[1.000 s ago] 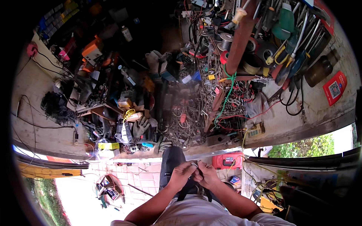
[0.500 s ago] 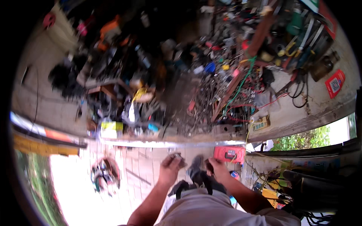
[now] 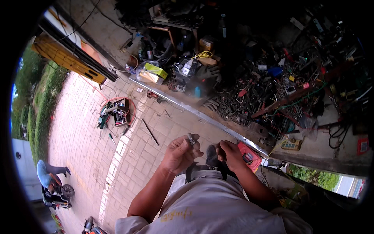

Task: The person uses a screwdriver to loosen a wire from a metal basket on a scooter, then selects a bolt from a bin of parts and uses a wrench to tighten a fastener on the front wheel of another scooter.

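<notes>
Pinched between the thumb and fingers of my left hand (image 3: 180, 153) is a small silver metal cylinder (image 3: 191, 138); it is stubby and ridged, perhaps a bolt, too small to name surely. My right hand (image 3: 230, 155) is closed a little to the right, apart from the left. Its fingers are curled, and whatever they may hold is hidden. Both hands are in front of my body, above the paved ground (image 3: 132, 167). Below and beyond the right hand lies an open red case (image 3: 249, 156).
A metal-edged sill (image 3: 202, 113) runs diagonally ahead, with heaped tools and parts behind it. On the paving stand a tool box (image 3: 121, 113) ringed by an orange hose and a dark rod (image 3: 150, 132). A person in blue (image 3: 46, 175) bends over a wheeled machine at far left.
The view has swung left, bringing more paving and the bent person into sight. Both hands remain closed in front of me, and the metal piece in the left shows more clearly.
</notes>
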